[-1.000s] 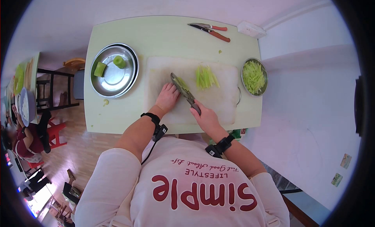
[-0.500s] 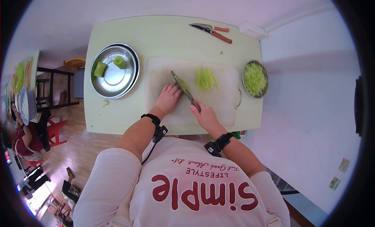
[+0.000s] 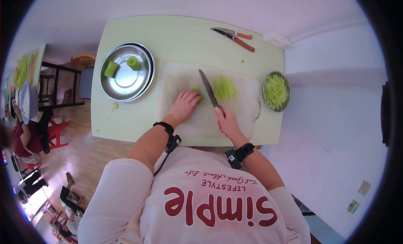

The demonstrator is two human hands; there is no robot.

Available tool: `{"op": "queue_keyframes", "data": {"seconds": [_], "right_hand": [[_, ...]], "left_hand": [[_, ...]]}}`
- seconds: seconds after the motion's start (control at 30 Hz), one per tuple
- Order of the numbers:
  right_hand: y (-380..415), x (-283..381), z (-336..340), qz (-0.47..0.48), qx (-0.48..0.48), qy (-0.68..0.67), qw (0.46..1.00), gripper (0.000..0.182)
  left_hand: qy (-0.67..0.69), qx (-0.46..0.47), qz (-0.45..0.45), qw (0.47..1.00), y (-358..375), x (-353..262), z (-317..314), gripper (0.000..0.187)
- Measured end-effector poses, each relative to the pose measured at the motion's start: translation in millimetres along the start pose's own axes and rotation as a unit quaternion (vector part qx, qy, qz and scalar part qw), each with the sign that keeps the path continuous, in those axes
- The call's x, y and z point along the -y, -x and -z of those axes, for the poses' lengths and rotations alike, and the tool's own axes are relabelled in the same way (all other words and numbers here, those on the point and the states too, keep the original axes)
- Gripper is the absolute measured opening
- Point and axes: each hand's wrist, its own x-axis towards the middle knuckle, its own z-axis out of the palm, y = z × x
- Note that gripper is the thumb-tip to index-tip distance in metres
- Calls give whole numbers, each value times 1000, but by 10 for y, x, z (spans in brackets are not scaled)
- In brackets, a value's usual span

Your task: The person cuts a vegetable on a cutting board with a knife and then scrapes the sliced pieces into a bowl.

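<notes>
My left hand point(image 3: 184, 104) rests on the white cutting board point(image 3: 178, 72), its fingers pressed down on a piece of pale green vegetable point(image 3: 198, 92), partly covered by the fingertips. My right hand point(image 3: 228, 122) grips the handle of a kitchen knife point(image 3: 208, 87). The blade points away from me and stands to the right of the held piece, apart from it. Just right of the blade lies a bunch of cut green strips point(image 3: 226, 88) on the board.
Two green vegetable chunks point(image 3: 111, 69) sit in a stacked metal pan point(image 3: 128, 81) at left. At right, a metal bowl point(image 3: 286, 103) holds shredded green strips point(image 3: 276, 90). Two more knives point(image 3: 239, 39) lie at the back edge. Another person point(image 3: 26, 139) is at far left.
The knife has moved right, away from my left fingers, with my right hand. More of the vegetable piece shows beside my left hand, which has stayed nearly in place.
</notes>
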Motion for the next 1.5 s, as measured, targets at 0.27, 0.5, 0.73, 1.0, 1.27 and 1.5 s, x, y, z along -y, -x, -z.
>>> {"op": "queue_keyframes", "data": {"seconds": [0.27, 0.5, 0.73, 1.0, 1.27, 1.5], "right_hand": [[169, 42, -89, 185, -35, 163, 969, 46], [200, -1, -168, 193, -53, 206, 958, 50], [201, 8, -184, 184, -43, 199, 962, 51], [189, 12, -231, 186, -56, 220, 956, 52], [159, 5, -239, 182, -54, 230, 955, 52], [32, -56, -262, 199, -62, 201, 957, 50]], "left_hand": [[-26, 41, 16, 999, 23, 7, 9, 32], [-26, 75, 26, 996, 32, 28, -4, 31], [-24, -2, 3, 1000, 16, 23, -19, 25], [-12, -13, 1, 1000, 23, 27, -3, 23], [-30, 82, 30, 996, 24, 9, 36, 30], [-45, 48, 19, 998, 29, 12, 1, 31]]}}
